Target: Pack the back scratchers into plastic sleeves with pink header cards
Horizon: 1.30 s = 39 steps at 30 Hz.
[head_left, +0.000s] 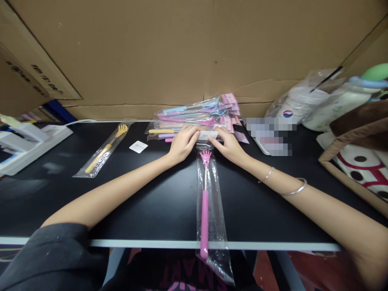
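A pink back scratcher [205, 218] lies in a clear plastic bag [216, 210], its hand-shaped end away from me and its handle reaching past the table's front edge. Across the top of that bag sits a white card [206, 135]. My left hand [183, 144] is closed on the card's left side, and my right hand [228, 146] pinches its right side with the thumb on top. Just behind both hands is a pile of bagged back scratchers [188, 117] in blue, purple, pink and yellow, several with pink printed header cards [229, 99].
A yellow bagged back scratcher [104, 152] and a white square label [138, 146] lie at left, near a white power strip [39, 145]. At right are a blurred-out phone-like object [268, 139], a bagged cup [306, 101], a bottle [342, 101] and a brown-trimmed bag [342, 141]. Cardboard [182, 52] stands behind.
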### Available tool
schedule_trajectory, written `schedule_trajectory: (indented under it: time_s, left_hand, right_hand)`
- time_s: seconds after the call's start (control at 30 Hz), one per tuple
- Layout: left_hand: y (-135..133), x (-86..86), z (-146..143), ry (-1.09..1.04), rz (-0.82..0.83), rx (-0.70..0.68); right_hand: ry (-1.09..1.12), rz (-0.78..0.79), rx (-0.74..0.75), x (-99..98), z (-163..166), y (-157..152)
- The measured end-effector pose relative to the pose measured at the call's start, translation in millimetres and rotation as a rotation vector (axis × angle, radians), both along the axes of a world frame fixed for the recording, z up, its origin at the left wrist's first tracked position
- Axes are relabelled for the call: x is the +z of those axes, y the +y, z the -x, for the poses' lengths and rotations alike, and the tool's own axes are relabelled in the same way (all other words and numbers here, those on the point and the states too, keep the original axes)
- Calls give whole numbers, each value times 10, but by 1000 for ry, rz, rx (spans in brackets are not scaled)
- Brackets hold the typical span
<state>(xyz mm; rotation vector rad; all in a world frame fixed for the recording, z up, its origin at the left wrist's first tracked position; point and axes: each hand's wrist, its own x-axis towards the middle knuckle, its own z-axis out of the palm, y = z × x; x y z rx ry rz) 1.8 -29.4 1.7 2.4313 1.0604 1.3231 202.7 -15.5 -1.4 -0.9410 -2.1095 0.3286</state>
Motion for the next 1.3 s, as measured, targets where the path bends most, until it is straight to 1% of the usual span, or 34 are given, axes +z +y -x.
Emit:
schedule_trajectory:
  time_s: [0.17, 0.4, 0.5, 0.63, 0.77, 1.03, 1.3]
  left_hand:
    - [7, -23, -7, 57, -3, 77]
    - [-11, -43, -18, 91, 24, 169]
    - [-29, -27, -19, 109, 75, 188]
    - [-36, -14, -14, 150, 151, 158]
    - [-33, -14, -11, 127, 169, 125]
    - [-34, -9, -15, 75, 157, 77]
    - [-44, 0, -23, 17, 126, 52]
  right_hand:
    - [70, 3, 3, -1, 1, -7]
    - [201, 89, 44, -1, 1, -8]
    - [217, 115, 35, -2, -3, -3]
    - [217, 117, -1, -9, -5, 4]
    - [278, 146, 39, 7, 3, -6]
    - [298, 171, 60, 58, 4, -49]
    - [291, 141, 37, 12, -12, -7]
